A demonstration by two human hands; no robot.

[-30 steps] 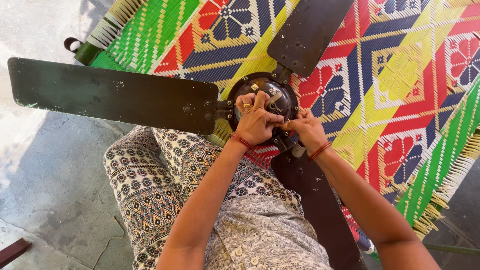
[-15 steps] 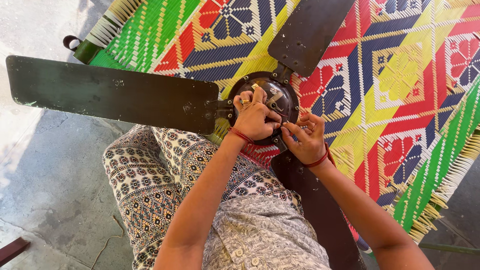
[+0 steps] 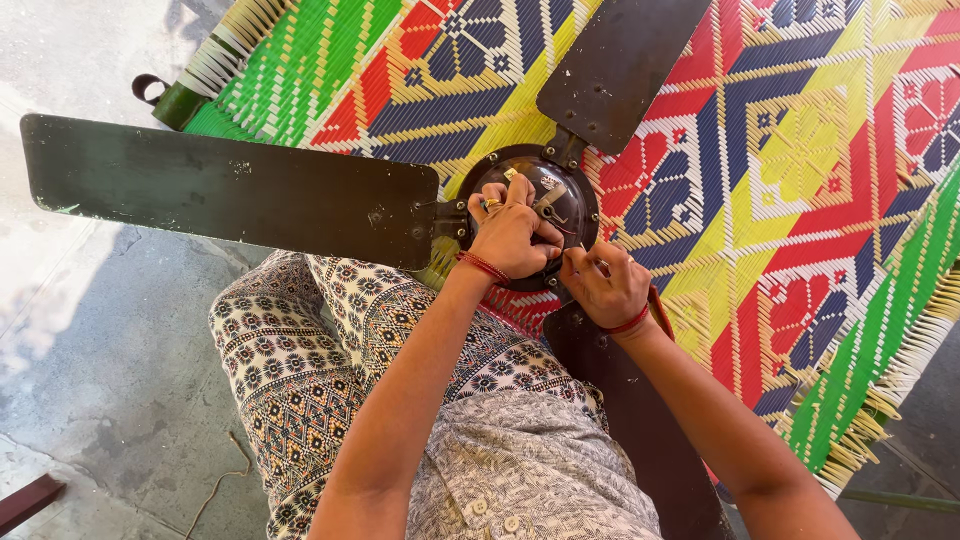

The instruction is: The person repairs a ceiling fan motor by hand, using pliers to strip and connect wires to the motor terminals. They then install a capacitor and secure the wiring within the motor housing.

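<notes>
A bright woven mat (image 3: 800,150) on the grey concrete floor (image 3: 90,380) carries a dark ceiling fan (image 3: 240,190).

head camera: only view | looks steeply down from the wearer's head | close above both hands at the fan hub (image 3: 535,205) | woven mat (image 3: 800,150) beyond

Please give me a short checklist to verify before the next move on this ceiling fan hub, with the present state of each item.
1. Left hand rests on the fan hub: ok.
2. Right hand at the hub's near edge: ok.
3. What the right hand's fingers pinch: cannot tell.
4. Fan lies flat on the woven mat: ok.
5. Long blade lies over the patterned trouser leg, partly off the mat: not ok.
</notes>
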